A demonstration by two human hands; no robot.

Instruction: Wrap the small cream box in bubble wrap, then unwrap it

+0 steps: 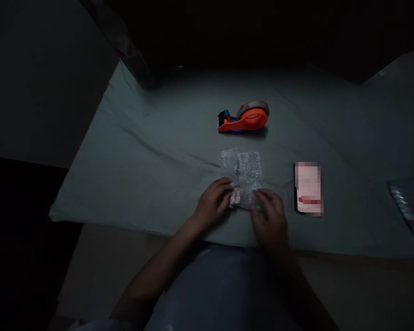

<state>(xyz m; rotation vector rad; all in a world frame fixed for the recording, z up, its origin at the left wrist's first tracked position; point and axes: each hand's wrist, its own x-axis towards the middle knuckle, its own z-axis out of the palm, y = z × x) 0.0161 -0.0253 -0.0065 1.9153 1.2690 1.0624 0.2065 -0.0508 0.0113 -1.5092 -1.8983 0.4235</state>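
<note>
Bent fingers of the left hand [214,201] touch the left edge of clear bubble wrap [250,168], beside a small pale packet [237,194] lying on it. The right hand [271,216] curls at the wrap's right side; whether either hand pinches it, I cannot tell. Both forearms reach in from below, angled toward each other. The wrap (bumpy, shiny, roughly square) lies on a creased, pale green cloth [152,184], below an orange tape dispenser [244,120] and left of a phone [308,189].

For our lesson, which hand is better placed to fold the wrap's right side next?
Probably the right hand, at that side of the bubble wrap; the left hand is by the small item.
</note>
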